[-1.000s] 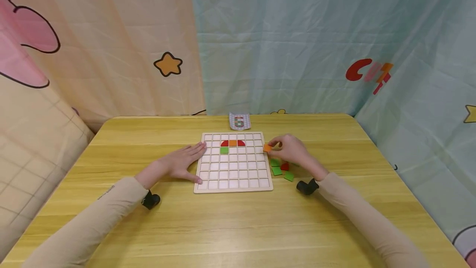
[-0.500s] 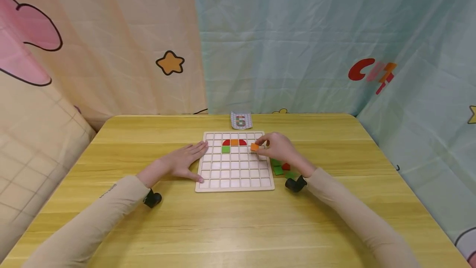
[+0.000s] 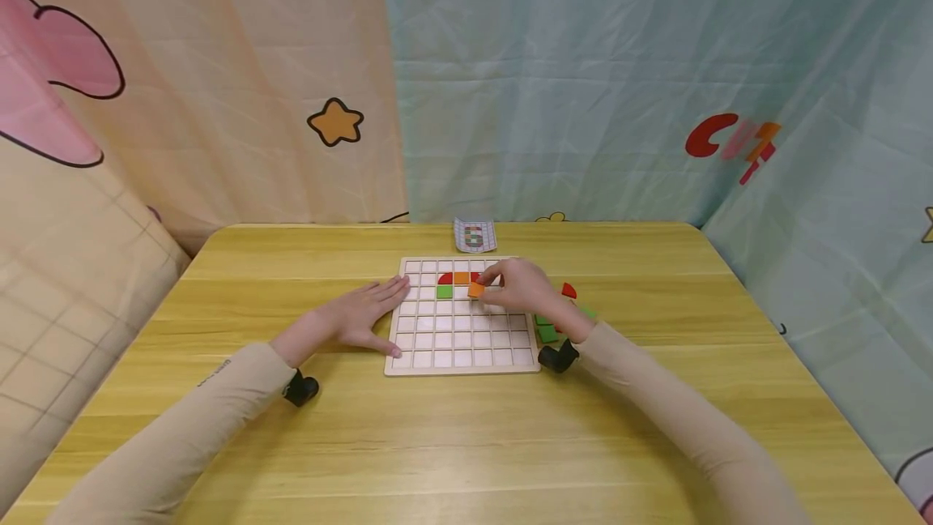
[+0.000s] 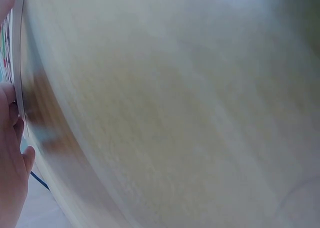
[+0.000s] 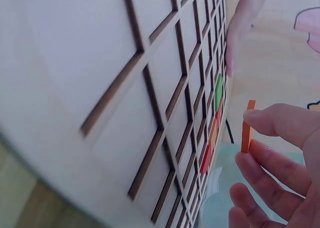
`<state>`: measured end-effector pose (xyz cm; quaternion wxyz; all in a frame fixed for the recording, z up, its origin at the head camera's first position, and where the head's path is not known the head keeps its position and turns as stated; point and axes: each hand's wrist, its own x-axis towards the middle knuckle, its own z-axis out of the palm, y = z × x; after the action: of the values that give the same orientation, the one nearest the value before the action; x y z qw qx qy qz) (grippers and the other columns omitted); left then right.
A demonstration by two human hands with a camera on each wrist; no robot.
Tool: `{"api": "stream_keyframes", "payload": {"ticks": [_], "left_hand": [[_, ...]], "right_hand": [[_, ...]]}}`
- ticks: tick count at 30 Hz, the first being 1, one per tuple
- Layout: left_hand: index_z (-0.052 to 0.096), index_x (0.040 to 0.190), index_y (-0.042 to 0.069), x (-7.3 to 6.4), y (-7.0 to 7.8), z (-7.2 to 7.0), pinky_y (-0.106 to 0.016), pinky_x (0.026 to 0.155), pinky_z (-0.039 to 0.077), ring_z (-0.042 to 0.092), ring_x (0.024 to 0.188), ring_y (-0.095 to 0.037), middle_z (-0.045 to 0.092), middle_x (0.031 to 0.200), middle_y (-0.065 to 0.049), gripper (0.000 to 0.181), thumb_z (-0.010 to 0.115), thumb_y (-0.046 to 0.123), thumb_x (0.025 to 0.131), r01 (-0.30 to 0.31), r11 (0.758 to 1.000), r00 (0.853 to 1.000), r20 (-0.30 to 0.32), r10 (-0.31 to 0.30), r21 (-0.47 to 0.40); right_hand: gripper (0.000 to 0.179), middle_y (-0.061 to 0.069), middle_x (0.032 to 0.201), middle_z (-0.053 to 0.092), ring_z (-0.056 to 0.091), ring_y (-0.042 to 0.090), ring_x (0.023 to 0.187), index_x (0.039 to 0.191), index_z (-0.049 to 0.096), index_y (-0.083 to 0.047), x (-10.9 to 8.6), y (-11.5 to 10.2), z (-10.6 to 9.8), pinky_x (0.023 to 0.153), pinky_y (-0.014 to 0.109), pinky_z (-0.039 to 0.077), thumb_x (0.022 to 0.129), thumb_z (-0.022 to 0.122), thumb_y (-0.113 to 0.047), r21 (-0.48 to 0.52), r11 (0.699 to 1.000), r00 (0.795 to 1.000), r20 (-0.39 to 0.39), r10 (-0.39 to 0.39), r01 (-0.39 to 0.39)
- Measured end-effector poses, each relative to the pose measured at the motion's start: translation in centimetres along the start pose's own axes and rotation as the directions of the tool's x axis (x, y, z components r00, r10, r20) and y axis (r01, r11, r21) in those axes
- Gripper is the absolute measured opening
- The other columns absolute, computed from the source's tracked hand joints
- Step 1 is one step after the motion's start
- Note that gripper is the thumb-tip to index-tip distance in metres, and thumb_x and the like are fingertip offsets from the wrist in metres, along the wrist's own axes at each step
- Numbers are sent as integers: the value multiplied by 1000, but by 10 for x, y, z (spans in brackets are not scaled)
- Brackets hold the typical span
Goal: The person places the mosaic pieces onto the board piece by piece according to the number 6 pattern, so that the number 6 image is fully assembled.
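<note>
A white gridded board (image 3: 442, 358) with a wooden rim lies on the table. My left hand (image 3: 359, 316) rests with spread, straight fingers on its left edge. Between thumb and fingertips my right hand (image 3: 521, 288) pinches an orange square tile (image 3: 476, 290); the right wrist view shows the tile (image 5: 248, 127) edge-on above the board. In the grid's second row sit a red quarter-round tile (image 3: 445, 278), an orange square (image 3: 462, 278) and another red tile, partly hidden by my right fingers. Below the left red one sits a green square tile (image 3: 445, 292).
Right of the board lie loose green tiles (image 3: 547, 334) and a red quarter-round tile (image 3: 569, 290), some hidden under my right wrist. A small pattern card (image 3: 475, 236) stands behind the board, near the table's back edge. Printed curtains (image 3: 583, 87) hang beyond.
My right hand has carried the orange tile leftward from the board's right edge to over the grid, just below the right red tile. The left hand stays in place.
</note>
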<state>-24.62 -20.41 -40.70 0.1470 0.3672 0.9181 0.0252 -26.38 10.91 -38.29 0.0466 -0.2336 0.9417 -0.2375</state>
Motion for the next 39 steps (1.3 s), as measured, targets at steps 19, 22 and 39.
{"api": "stream_keyframes", "payload": {"ticks": [19,22,39], "left_hand": [[7,154,4,-1,1,-2,-50,121,14,4,151,-29,1,163,-13,114,54,75,79,2,1000,1000,-6,-2,-8],[7,155,4,-1,1,-1,-50,121,14,4,151,-29,0,163,-13,114,54,76,79,3,1000,1000,-7,-3,-7],[6,155,4,-1,1,0,-50,121,14,4,151,-29,-1,163,-12,115,54,76,78,5,1000,1000,-7,-5,-17]], "right_hand": [[24,-4,97,75,64,8,79,101,76,-17,19,-28,20,67,23,49,80,76,-29,-14,999,997,64,-44,45],[23,-4,95,75,63,7,75,100,76,-17,21,-30,23,63,22,47,80,77,-29,-10,999,997,74,-36,36],[19,-5,97,74,61,8,76,97,77,-20,24,-35,33,58,21,44,81,77,-30,-56,998,996,88,-29,34]]}}
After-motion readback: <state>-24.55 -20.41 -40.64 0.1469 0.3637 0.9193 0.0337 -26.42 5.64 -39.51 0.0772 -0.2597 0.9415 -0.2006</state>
